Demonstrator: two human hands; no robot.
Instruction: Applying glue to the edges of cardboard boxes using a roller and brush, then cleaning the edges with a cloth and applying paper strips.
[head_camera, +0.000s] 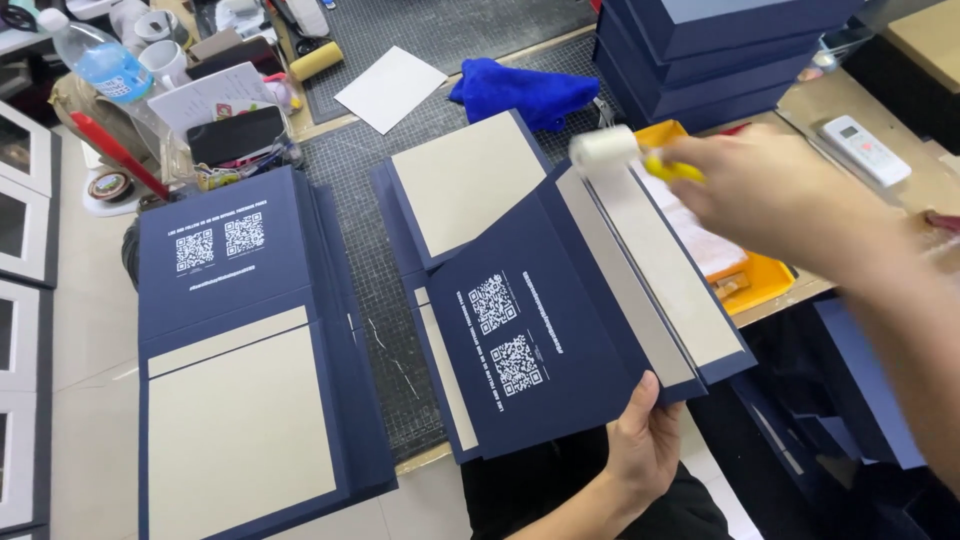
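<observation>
**A:** What's your right hand (765, 185) doing?

**B:** Your right hand is clenched round the yellow handle of a small paint roller (612, 152). The white roller head sticks out past your knuckles, to the far left of the hand, and it rests on the top end of the grey board strip (650, 270) of the folded navy cover (540, 330).

**A:** And the left?

**B:** Your left hand (645, 440) grips the near edge of that same cover, thumb on top of the navy panel and fingers hidden beneath it. The cover rises away from this hand at a tilt, its far end up by the roller. Just beyond your thumb lies the navy panel with white square code patterns printed on it.

**A:** What lies under the right hand?

**B:** Directly below it sits an orange tray (765, 285), partly hidden by the tilted cover. Beyond the hand stands a stack of navy boxes (700, 55), and just to its right lies a white remote control (865, 148).

**A:** And off to the left of both hands?

**B:** Just behind the held cover, another navy cover with a grey board panel (465, 185) lies on the dark cutting mat (370, 270). Past it, a blue cloth (525, 92) is bunched near the roller head. Well to the left of your left hand rests a pile of opened navy covers (240, 350). Further away from you lie a black phone (238, 134), a white sheet (390, 88) and a plastic water bottle (98, 58).
</observation>
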